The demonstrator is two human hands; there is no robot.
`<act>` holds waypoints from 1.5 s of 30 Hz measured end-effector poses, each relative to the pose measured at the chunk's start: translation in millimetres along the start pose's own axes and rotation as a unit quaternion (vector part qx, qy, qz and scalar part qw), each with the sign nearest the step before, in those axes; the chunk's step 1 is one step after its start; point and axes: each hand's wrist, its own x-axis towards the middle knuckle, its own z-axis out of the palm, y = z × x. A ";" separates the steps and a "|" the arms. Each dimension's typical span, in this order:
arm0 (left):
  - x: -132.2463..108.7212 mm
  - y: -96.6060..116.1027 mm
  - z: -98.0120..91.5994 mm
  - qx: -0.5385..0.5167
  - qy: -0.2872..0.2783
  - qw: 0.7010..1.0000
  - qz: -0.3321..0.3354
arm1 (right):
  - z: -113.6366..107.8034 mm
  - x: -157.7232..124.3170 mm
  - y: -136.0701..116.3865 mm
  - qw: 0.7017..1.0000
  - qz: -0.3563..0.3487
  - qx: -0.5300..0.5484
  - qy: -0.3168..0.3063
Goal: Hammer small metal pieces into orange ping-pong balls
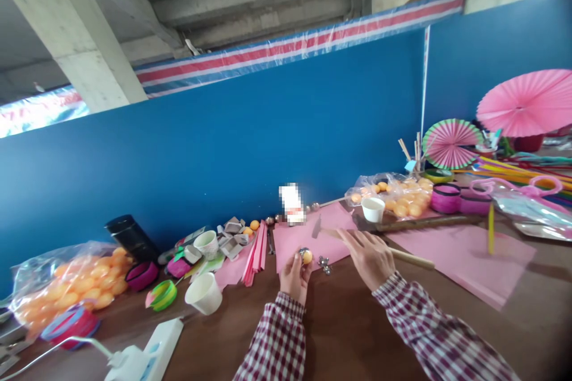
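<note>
My left hand (295, 278) grips a small orange ball (307, 258) with a shiny silvery piece against its upper side; what that piece is, I cannot make out. In my right hand (369, 257) is a small hammer, its pale wooden handle (413, 258) passing under the fingers and sticking out to the right. The grey hammer head (317, 227) hangs over a sheet of pink paper (286, 244), above and to the right of the ball. Between my hands, a few small silvery metal pieces (326, 264) lie on the brown table.
Orange balls fill a clear bag (67, 286) at left and another bag (406, 193) at right. White paper cups (204, 293), a power strip (163, 345), pink paper strips (255, 254) and a black cylinder (130, 239) stand or lie leftward. A blue partition (268, 131) rises behind.
</note>
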 end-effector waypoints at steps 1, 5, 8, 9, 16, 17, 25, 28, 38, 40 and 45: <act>-0.4 0.0 0.1 0.003 0.006 1.000 -0.002 | -1.1 -0.2 -1.9 1.000 0.000 0.004 0.013; -1.9 0.7 1.1 0.011 0.002 1.000 -0.001 | -2.4 -0.3 -11.8 0.999 -0.033 0.024 -0.008; -2.2 1.5 2.3 0.011 -0.007 1.000 0.007 | -1.5 -0.5 -16.1 0.998 -0.047 0.029 -0.028; -2.1 1.7 2.6 0.011 -0.005 1.000 0.008 | -1.2 -0.7 -16.4 0.999 -0.035 0.029 -0.020; -0.4 0.8 0.8 0.008 0.000 1.000 0.005 | -0.6 -1.8 -16.3 0.998 -0.038 0.034 -0.031; -0.6 1.1 0.8 0.006 -0.003 1.000 0.005 | -0.8 -1.7 -16.4 0.998 -0.044 0.032 -0.034; -1.9 -0.8 1.0 0.014 -0.036 0.999 0.012 | -1.3 -1.4 -20.6 0.998 -0.041 0.020 -0.033; -0.6 -1.3 0.0 0.004 -0.035 0.999 0.017 | -1.3 -1.4 -22.1 1.000 -0.015 0.011 -0.022; -3.2 2.4 1.6 -0.033 -0.043 0.998 -0.027 | 1.9 -2.6 -17.2 0.999 0.004 0.009 -0.041; -4.5 2.8 2.0 -0.038 -0.055 0.997 -0.040 | 2.7 -2.4 -14.4 0.999 0.023 0.004 -0.037; -4.8 1.9 2.0 -0.044 -0.059 0.996 -0.040 | 2.8 -1.8 -11.6 0.999 0.029 0.006 -0.043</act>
